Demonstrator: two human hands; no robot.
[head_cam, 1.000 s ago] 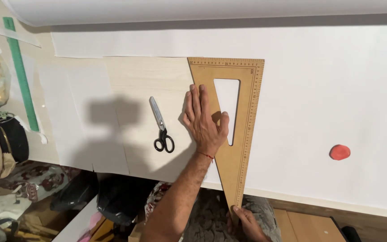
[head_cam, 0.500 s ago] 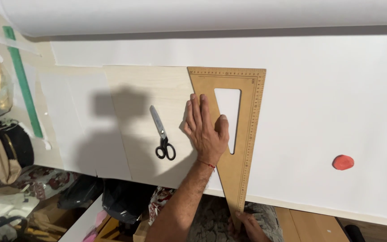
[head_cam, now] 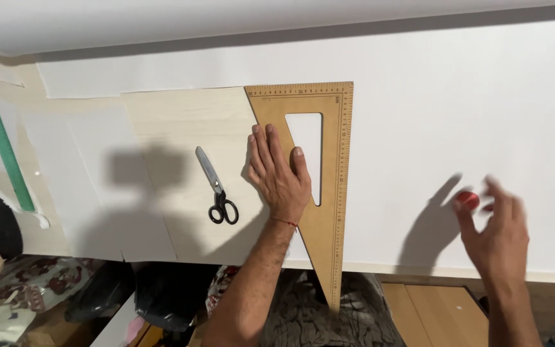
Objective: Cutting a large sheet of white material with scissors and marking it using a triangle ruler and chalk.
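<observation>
My left hand [head_cam: 280,172] lies flat, fingers spread, on a wooden triangular set square [head_cam: 330,148] that rests on white fabric [head_cam: 444,115] covering the table. The square's narrow tip hangs past the table's near edge. My right hand [head_cam: 496,228] is blurred, fingers apart, right at a small red chalk-like piece [head_cam: 466,200] on the fabric; whether it touches the piece I cannot tell. Black-handled scissors [head_cam: 216,189] lie left of my left hand on a pale wooden board [head_cam: 181,122].
A green ruler [head_cam: 0,138] lies along the far left of the table. A roll of white fabric [head_cam: 226,19] runs across the back. Below the table edge sit bags and patterned cloth [head_cam: 27,289], and a wooden floor shows at the lower right.
My right hand has come up from below the table edge to the red piece at the right. My left hand stays pressed on the set square. The view has shifted right.
</observation>
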